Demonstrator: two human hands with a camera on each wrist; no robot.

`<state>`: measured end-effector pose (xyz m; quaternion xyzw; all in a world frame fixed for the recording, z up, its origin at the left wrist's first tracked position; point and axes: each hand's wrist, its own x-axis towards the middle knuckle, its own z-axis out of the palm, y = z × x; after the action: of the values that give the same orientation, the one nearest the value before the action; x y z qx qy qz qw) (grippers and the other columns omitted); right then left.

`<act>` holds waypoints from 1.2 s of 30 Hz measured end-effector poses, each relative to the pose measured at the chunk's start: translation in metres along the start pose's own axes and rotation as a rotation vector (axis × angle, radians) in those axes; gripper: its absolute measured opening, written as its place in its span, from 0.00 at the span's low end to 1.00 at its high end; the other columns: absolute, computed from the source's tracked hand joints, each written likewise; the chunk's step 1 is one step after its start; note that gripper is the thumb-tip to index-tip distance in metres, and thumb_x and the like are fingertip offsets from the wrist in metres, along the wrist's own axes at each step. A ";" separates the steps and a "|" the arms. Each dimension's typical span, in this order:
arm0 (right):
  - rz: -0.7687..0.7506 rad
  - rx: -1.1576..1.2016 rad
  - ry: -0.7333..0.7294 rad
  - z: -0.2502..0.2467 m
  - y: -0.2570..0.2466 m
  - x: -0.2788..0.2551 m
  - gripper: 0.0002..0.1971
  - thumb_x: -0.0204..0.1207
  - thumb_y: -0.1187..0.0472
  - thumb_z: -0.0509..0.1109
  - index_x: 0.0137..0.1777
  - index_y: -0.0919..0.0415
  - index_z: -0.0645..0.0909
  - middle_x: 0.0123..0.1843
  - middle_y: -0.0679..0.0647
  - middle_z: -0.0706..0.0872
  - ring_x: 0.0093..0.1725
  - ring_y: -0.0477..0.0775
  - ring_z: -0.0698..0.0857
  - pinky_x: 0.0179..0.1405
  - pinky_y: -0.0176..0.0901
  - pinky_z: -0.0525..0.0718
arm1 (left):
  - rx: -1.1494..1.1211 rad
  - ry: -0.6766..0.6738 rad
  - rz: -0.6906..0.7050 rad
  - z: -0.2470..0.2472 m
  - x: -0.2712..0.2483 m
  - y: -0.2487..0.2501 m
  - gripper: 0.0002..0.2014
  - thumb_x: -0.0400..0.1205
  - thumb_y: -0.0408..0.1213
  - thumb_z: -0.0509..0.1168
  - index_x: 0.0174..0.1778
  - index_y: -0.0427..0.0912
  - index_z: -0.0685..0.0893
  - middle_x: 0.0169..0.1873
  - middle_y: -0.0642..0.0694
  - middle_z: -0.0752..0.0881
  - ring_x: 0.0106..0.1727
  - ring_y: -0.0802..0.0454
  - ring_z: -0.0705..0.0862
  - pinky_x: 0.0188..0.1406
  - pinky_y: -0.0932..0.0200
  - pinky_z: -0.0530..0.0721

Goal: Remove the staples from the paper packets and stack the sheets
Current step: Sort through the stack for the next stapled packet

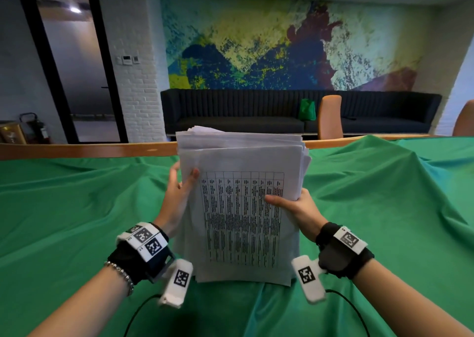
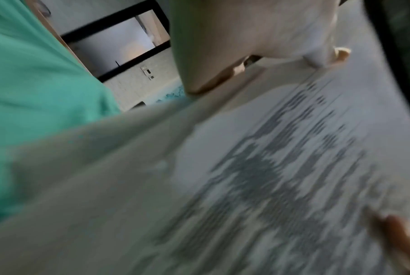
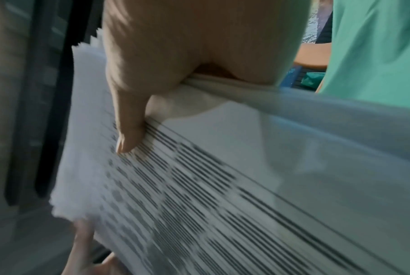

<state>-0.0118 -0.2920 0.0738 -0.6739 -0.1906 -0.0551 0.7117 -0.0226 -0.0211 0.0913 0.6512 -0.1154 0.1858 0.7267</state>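
- Nearest the lens: two bare forearms wearing black wrist straps with white coded tags, a beaded bracelet (image 1: pixel 120 275) on the left.
- Between them, thick paper stack (image 1: pixel 241 208) standing on its lower edge on the green cloth (image 1: pixel 77 208), gripped at both sides.
- Left hand (image 1: pixel 179 195) clamped on the stack's left edge, thumb flat across the front sheet, fingers wrapped behind and mostly hidden.
- Right hand (image 1: pixel 295 206) clamped on the right edge, thumb pressed onto the printed table, fingers curled behind.
- Right wrist view: thumb (image 3: pixel 128 134) bearing on the print; many sheet edges fanned and ragged at the far corner.
- Left wrist view: blurred; only pale paper and grey print legible.
- Progress, as a judgement: sheets gathered into one bundle, apparently being squared up against the table; probably late in the task.
- No staple, staple remover or separate packet visible anywhere; impossible to tell whether staples remain inside the bundle.
- Still to do, by the look of it: top edges uneven, several sheets poking above the rest, so alignment unfinished; stack not yet laid flat.
- Paper: thin, matte white, flexible, bowing slightly; front sheet printed with a dense black grid of small text.
- Cloth: smooth, faintly shiny, draped in soft ridges and folds over a table with a wooden edge (image 1: pixel 77 150).
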 end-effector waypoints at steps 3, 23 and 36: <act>0.064 -0.033 0.003 0.001 0.023 -0.014 0.34 0.49 0.47 0.84 0.56 0.61 0.83 0.49 0.57 0.91 0.50 0.53 0.90 0.47 0.40 0.87 | 0.058 -0.110 -0.143 -0.011 -0.017 -0.026 0.56 0.53 0.75 0.74 0.73 0.43 0.74 0.60 0.46 0.87 0.57 0.52 0.88 0.50 0.57 0.86; 0.044 -0.027 0.051 0.006 0.037 -0.015 0.38 0.44 0.43 0.88 0.55 0.62 0.87 0.51 0.56 0.92 0.50 0.54 0.91 0.46 0.39 0.88 | 0.278 0.162 -0.066 -0.053 -0.035 -0.087 0.09 0.83 0.32 0.66 0.46 0.49 0.90 0.44 0.50 0.92 0.43 0.54 0.88 0.43 0.62 0.84; 0.073 -0.054 0.116 0.006 0.030 -0.014 0.15 0.63 0.64 0.84 0.46 0.57 0.85 0.39 0.49 0.92 0.39 0.41 0.89 0.40 0.35 0.86 | 0.228 0.051 -0.302 -0.045 -0.051 -0.068 0.09 0.84 0.27 0.62 0.51 0.44 0.85 0.40 0.55 0.88 0.46 0.61 0.88 0.42 0.60 0.84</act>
<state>-0.0156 -0.2857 0.0406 -0.6949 -0.1227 -0.0732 0.7048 -0.0435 0.0116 0.0032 0.7342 0.0240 0.1031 0.6706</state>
